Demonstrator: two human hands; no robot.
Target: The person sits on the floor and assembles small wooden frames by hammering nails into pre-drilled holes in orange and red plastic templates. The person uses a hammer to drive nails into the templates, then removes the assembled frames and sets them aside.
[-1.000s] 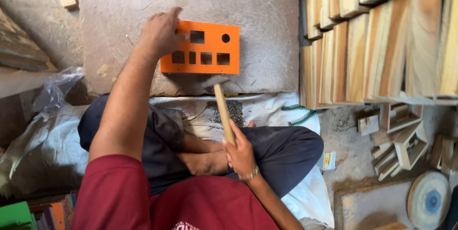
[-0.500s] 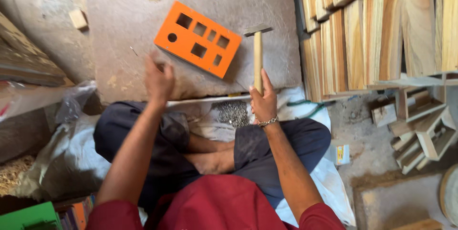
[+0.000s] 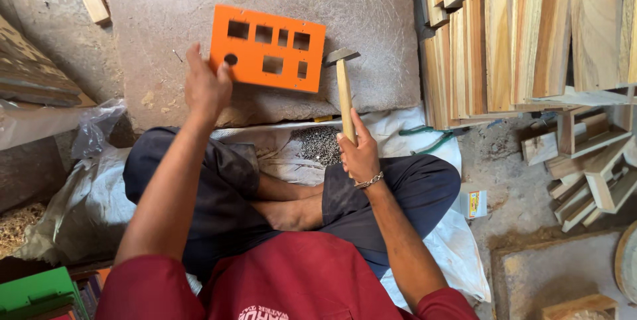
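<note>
We see the left hand (image 3: 207, 87) pinching the lower-left edge of a flat orange rectangular panel with square cut-outs and one round hole (image 3: 269, 48), its fingers closed on that edge near the round hole. The panel lies on the grey stone slab (image 3: 371, 8) in front of the crossed legs, its long axis running left to right across our view and tilted slightly, the right end sitting a little lower than the left. The round hole marks the left end; the square openings run toward the right.

The right hand (image 3: 359, 154) is wrapped around the lower part of a wooden-handled hammer with a metal head (image 3: 344, 87). The handle stands nearly upright in our view and the head sits just beside the panel's right edge, close to touching it.

We judge the main risk to be a slip: the panel is held only at one corner, so a blow near the far end could make it skid or pivot on the slab. A glancing strike could also dent the thin panel. The left hand's fingers lie on the panel itself, so a stray swing could reach them. The pile of small dark nails (image 3: 318, 142) on the white sack (image 3: 458, 240) between the knees could scatter if knocked.
</note>
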